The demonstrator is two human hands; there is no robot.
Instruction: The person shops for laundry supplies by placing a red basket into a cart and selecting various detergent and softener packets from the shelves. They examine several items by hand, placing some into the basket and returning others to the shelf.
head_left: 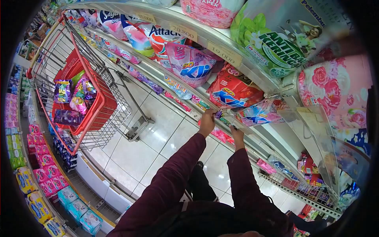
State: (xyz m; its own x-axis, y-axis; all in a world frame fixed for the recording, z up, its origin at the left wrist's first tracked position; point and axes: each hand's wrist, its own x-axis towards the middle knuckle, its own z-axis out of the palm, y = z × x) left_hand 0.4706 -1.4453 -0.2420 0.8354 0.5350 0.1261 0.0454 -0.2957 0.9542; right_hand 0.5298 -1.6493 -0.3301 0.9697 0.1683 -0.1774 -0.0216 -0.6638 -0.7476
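My left hand reaches to the front edge of the detergent shelf, its fingers closed by a small purple packet. Whether it grips that packet is hidden. Close by on the right, my right hand is closed at the same edge, with a small dark bit showing at its fingertips that is too small to name. Just beyond the hands stand a red So Klin pouch and a pale blue and pink pouch. A purple So Klin pouch stands further left.
A shopping cart holding a red basket with several colourful packets stands at the left on the tiled floor. Large pouches fill the upper shelf. Clear plastic dividers jut out at right. Another stocked shelf curves along the left.
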